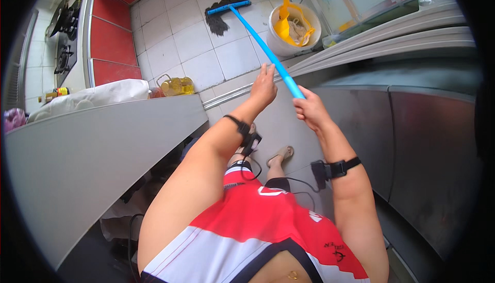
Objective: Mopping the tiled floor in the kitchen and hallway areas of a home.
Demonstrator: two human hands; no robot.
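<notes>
A flat mop with a blue handle [260,43] stretches away from me. Its dark, shaggy mop head [217,23] lies spread on the white tiles, under a blue crossbar [229,7]. My right hand [312,109] grips the near end of the handle, fingers wrapped around it. Just left of the pole is my left hand [264,88], with its fingers extended and not closed around it; whether the fingertips touch the pole is unclear. Each forearm wears a black strap with a small device and cable.
A white bucket [284,47] with a yellow wringer and a cloth stands right of the mop. A metal door track [228,96] crosses the floor. Grey counter panel [116,124] at left carries an oil jug [178,86]. Red cabinets [112,37] and a gas stove [65,56] stand beyond.
</notes>
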